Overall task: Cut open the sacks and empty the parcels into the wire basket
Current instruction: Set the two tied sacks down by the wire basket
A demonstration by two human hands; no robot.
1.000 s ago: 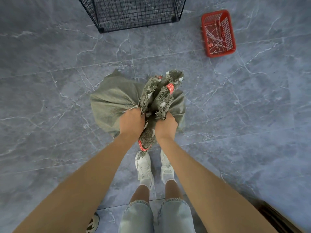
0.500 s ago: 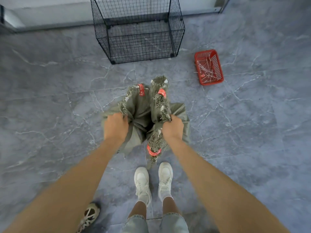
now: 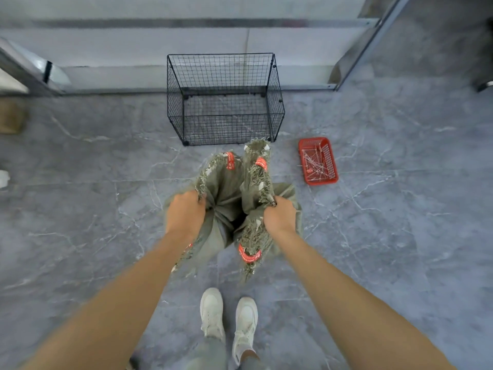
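Observation:
An olive-green woven sack with frayed edges and red tape bands stands on the floor just ahead of my feet. My left hand grips its left rim and my right hand grips its right rim, holding the mouth spread apart. A dark gap shows between the two sides; the contents are hidden. The black wire basket stands beyond the sack against the wall, and I see nothing inside it.
A small red plastic basket holding thin white ties lies on the floor right of the sack. My white shoes are close behind the sack. A metal post rises at the right; a brown cardboard piece lies far left.
My hands moved apart, pulling the sack's mouth wider. My head tipped up, so the whole wire basket and the wall came into view.

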